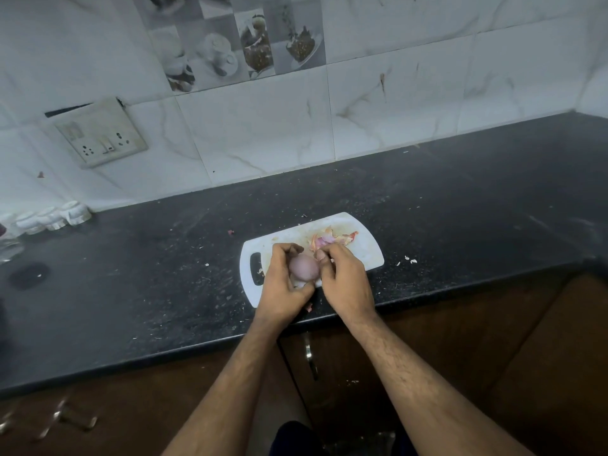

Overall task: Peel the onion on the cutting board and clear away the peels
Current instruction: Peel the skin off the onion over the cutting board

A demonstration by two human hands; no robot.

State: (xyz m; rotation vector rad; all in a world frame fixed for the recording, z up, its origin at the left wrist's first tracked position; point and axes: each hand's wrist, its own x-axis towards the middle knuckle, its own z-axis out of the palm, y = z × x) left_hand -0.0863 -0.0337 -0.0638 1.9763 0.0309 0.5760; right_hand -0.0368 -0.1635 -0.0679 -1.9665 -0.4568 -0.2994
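Nearest, dark brown cabinet fronts [460, 373] run under the tabletop [131, 274], a black speckled stone slab with a straight near edge. Two bare forearms reach over that edge. The left hand [279, 284] cups the onion [303, 266], a smooth, pale pink, rounded bulb, its fingers curled around the left side. The right hand [342, 274] presses against the onion's right side, fingers bunched together and pinching a bit of skin at the top. Both hover over the near part of the white plastic board [368, 255], rounded at the corners, with a slot handle at its left end. Papery pink and orange peels [329, 239] lie crumpled on the board's far side. Bare tabletop spreads left and right. Beyond stands a glossy marble-tiled wall [394, 110].
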